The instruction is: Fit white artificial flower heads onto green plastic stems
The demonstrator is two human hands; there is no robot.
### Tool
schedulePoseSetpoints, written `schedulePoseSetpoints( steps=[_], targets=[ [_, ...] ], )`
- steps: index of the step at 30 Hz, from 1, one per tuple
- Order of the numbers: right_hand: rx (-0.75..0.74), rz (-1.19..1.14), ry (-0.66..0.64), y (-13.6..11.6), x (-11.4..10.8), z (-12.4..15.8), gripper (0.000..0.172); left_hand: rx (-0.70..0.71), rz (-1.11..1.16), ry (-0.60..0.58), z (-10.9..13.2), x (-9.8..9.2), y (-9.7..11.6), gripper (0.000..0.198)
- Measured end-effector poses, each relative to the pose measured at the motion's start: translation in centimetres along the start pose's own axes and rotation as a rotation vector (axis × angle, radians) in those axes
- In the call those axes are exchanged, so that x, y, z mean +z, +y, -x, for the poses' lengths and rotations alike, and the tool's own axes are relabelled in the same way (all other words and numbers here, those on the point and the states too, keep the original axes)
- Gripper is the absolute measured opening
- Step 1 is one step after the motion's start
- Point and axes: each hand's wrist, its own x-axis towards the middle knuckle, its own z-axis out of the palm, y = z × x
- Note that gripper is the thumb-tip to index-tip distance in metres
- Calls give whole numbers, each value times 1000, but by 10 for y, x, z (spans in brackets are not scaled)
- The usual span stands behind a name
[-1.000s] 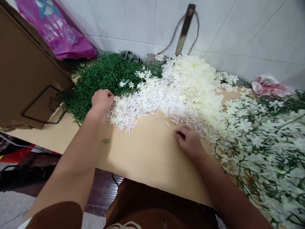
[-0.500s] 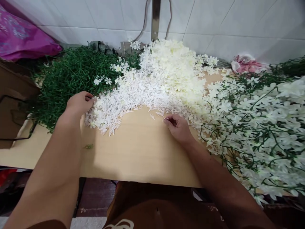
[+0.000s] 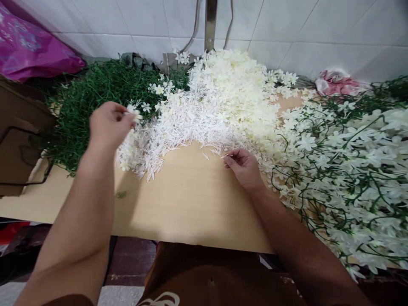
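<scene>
My left hand (image 3: 110,125) is raised over the left end of the pile, its fingers pinched on a small white artificial flower (image 3: 137,115), partly blurred. My right hand (image 3: 244,168) rests low over the table at the pile's front edge, thumb and forefinger closed on a thin white stamen piece (image 3: 225,157). Between the hands spreads a heap of similar white stamen pieces (image 3: 191,121). Loose cream-white flower heads (image 3: 236,91) are mounded behind it. Dark green plastic stems (image 3: 79,97) lie in a tangle beside and behind my left hand.
On the right lies a large mass of white flowers on green stems (image 3: 344,182), reaching over the table edge. A cardboard box (image 3: 22,136) and a magenta bag (image 3: 35,46) stand at the left. A pink-white cloth (image 3: 339,83) lies by the tiled wall (image 3: 143,21).
My left hand has lifted up from the pile's left end with a white flower between its fingers. My right hand has barely moved and keeps its pinch.
</scene>
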Motion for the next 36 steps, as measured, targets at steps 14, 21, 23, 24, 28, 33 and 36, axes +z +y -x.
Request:
schedulePoseSetpoints(
  steps=[14,21,23,24,28,33,36],
  targets=[
    [-258,137,46,2,9,6,8,192,552,-568,91,108,85,19],
    [-299,123,38,4,10,5,7,157,585,-617,94,114,84,27],
    [-299,124,26,4,10,5,6,149,586,-617,94,114,84,28],
    [-307,140,20,4,10,5,6,137,591,-611,94,114,84,28],
    [-427,328,23,2,9,5,4,103,617,-602,94,113,83,26],
    [-454,447,26,2,7,4,6,145,618,-605,97,117,80,27],
    [-431,429,38,4,6,3,6,160,617,-576,97,118,78,26]
  ],
)
